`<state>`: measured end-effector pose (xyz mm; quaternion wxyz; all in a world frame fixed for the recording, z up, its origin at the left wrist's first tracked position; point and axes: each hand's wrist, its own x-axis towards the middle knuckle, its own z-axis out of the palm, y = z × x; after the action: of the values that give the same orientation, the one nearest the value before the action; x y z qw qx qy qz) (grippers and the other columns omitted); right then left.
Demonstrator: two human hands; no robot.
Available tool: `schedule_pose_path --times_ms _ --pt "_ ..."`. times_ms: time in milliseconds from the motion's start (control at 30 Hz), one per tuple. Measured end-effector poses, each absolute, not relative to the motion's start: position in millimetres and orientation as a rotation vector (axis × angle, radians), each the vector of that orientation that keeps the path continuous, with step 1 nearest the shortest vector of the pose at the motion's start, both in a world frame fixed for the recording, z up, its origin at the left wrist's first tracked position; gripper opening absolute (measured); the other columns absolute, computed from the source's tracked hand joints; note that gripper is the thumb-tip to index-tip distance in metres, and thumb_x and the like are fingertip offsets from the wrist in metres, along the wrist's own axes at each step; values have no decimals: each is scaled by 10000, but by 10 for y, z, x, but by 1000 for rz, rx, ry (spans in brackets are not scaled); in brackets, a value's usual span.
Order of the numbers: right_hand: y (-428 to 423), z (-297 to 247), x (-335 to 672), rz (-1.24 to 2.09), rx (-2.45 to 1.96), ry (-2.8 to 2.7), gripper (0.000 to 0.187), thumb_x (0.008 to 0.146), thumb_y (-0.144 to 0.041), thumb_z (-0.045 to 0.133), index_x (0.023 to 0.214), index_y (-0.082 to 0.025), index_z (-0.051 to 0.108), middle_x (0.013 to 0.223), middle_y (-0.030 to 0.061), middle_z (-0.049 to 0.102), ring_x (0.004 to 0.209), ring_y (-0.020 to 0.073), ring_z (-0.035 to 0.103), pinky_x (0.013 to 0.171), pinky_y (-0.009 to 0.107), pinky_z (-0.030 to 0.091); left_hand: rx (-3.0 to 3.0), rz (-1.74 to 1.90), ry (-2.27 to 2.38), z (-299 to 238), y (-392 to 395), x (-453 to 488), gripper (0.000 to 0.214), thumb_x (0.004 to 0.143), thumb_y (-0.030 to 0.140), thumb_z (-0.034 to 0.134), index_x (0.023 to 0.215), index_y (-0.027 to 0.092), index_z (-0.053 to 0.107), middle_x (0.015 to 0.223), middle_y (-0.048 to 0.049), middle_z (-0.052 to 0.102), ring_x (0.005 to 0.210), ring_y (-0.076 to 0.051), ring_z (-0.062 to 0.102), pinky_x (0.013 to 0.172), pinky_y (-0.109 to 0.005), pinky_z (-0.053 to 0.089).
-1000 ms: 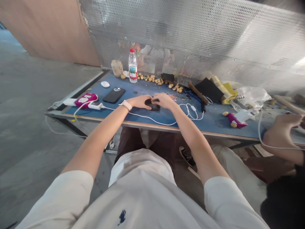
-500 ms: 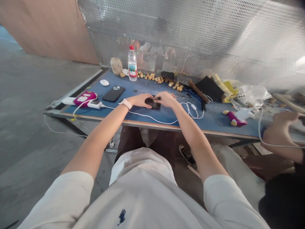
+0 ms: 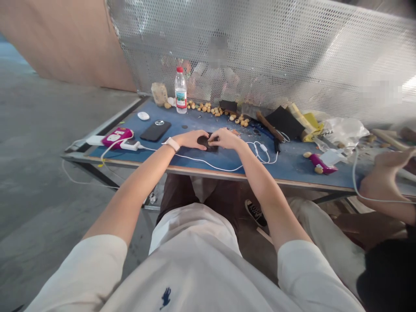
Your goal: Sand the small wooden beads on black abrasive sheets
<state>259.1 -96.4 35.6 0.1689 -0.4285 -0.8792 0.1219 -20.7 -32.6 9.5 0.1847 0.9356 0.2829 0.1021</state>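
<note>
My left hand [image 3: 192, 139], with a white band at the wrist, rests on the blue tabletop. Its thumb and fingers are apart, curved at the left edge of a flat black piece [image 3: 212, 148]. My right hand [image 3: 225, 139] bends over the same piece from the right, fingertips drawn together. A small brownish thing seems to be between those fingertips, too small to name. Part of the black piece is hidden under the hands. In front of both wrists a white cable [image 3: 208, 162] runs across the table.
A black phone [image 3: 156, 131], a white oval case [image 3: 143, 115] and a magenta power strip [image 3: 113, 138] lie left. A water bottle [image 3: 181, 97] stands behind, beside many round tan pieces [image 3: 206, 107]. A hammer-like tool [image 3: 269, 125] lies right. Another person's hand [image 3: 385, 169] is far right.
The view has tilted slightly, so the table sits a little lower. My right fingertips have shifted slightly over the black piece; my left hand stays almost in place.
</note>
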Motion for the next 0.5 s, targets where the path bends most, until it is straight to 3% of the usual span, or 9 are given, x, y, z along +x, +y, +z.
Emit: schedule_pose_path --times_ms 167,333,500 --pt "-977 342 2595 188 -1352 -2402 174 1062 -194 974 1173 -282 1075 1224 93 1020 1162 333 913 1017 386 610 2635 278 820 93 -319 -214 943 958 778 873 1743 267 763 1882 -171 740 1738 -456 713 1510 -565 532" --pt "-956 312 2591 344 -1190 -2481 144 1075 -218 967 1157 -267 1075 1233 72 1022 1078 294 898 1013 360 610 2644 282 788 97 -315 -214 890 968 783 875 1707 295 792 1864 -146 758 1725 -439 727 1495 -543 550" --pt "-931 281 2556 116 -1285 -2463 198 1137 -239 910 1258 -272 1063 1298 115 1009 1193 335 882 1066 396 603 2647 282 788 103 -312 -216 852 979 739 886 1694 286 798 1846 -143 776 1713 -451 733 1469 -545 563"
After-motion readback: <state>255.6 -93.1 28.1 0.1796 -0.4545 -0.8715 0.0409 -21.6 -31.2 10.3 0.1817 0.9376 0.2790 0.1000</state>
